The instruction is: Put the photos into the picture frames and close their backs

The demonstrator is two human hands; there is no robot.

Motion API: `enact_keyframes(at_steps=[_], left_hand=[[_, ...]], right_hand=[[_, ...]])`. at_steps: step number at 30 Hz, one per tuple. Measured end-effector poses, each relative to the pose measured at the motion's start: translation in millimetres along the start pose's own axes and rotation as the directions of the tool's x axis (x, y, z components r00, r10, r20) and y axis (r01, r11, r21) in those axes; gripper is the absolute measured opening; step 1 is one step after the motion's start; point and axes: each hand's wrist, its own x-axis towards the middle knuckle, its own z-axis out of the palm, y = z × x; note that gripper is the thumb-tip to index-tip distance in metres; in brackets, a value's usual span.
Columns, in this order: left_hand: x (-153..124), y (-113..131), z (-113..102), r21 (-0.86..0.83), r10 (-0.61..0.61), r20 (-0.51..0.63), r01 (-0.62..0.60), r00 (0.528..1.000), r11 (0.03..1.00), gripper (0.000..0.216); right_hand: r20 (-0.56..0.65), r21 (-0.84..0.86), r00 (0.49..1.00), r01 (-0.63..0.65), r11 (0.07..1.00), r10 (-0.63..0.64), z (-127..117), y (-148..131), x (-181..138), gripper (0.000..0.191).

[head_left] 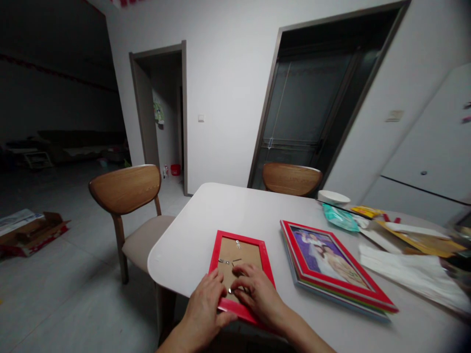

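Observation:
A red picture frame (268, 264) lies face down on the white table, its brown backing board (250, 249) showing. Small metal clips sit at the board's edges, and a thin stand piece shows near its middle. My left hand (206, 301) grips the frame's near left corner, fingers over the left side and thumb along the front edge. Over the board, my right hand (257, 291) is closed with bent fingertips close to the near metal clip (230, 291). Whatever lies between those fingertips is hidden. To the right rests a stack of picture frames (331, 260), a red one with a photo on top.
At the table's right are a white bowl (333, 197), a teal plastic packet (340, 217), a yellow packet (367, 211) and white wrapping (415, 272). Wooden chairs stand at the left (127, 189) and far side (292, 178). An opened cardboard box (37, 235) lies on the floor.

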Motion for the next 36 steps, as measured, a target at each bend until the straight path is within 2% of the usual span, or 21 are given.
enact_keyframes(at_steps=[4, 7, 11, 15, 19, 25, 29, 36], left_hand=[[-2, 3, -1, 0.0, -0.009, 0.023, 0.009, 1.0, 1.0, 0.029], [-2, 5, -2, 0.011, -0.015, 0.038, 0.015, 0.999, 1.0, 0.028], [1, 7, -2, 0.018, -0.014, 0.028, 0.013, 1.0, 1.0, 0.027], [2, 9, -3, 0.021, -0.031, 0.035, 0.03, 0.999, 0.999, 0.026], [0, 12, -5, 0.043, -0.053, 0.048, 0.051, 0.997, 0.998, 0.027], [-1, 12, -4, 0.055, -0.069, 0.076, 0.064, 0.995, 0.996, 0.028], [0, 10, -1, 0.08, -0.052, 0.056, 0.047, 0.997, 0.996, 0.028], [-1, 11, -1, 0.078, -0.05, 0.048, 0.047, 0.998, 0.996, 0.028]], right_hand=[[-0.015, -0.003, 1.0, -0.018, 1.0, 0.018, 2, -1, 9, 0.016], [-0.071, -0.048, 0.995, -0.072, 0.996, 0.068, 5, -3, 25, 0.023], [-0.138, -0.169, 0.985, -0.131, 0.977, 0.108, 18, -3, 52, 0.02], [-0.178, -0.191, 0.971, -0.191, 0.963, 0.157, 30, 0, 67, 0.021], [-0.209, -0.206, 0.956, -0.249, 0.946, 0.206, 31, 10, 69, 0.022], [-0.288, -0.239, 0.913, -0.36, 0.902, 0.288, 18, 33, 66, 0.029], [-0.261, -0.238, 0.924, -0.343, 0.909, 0.28, 15, 41, 65, 0.026], [-0.24, -0.218, 0.932, -0.323, 0.921, 0.27, 16, 38, 65, 0.032]])
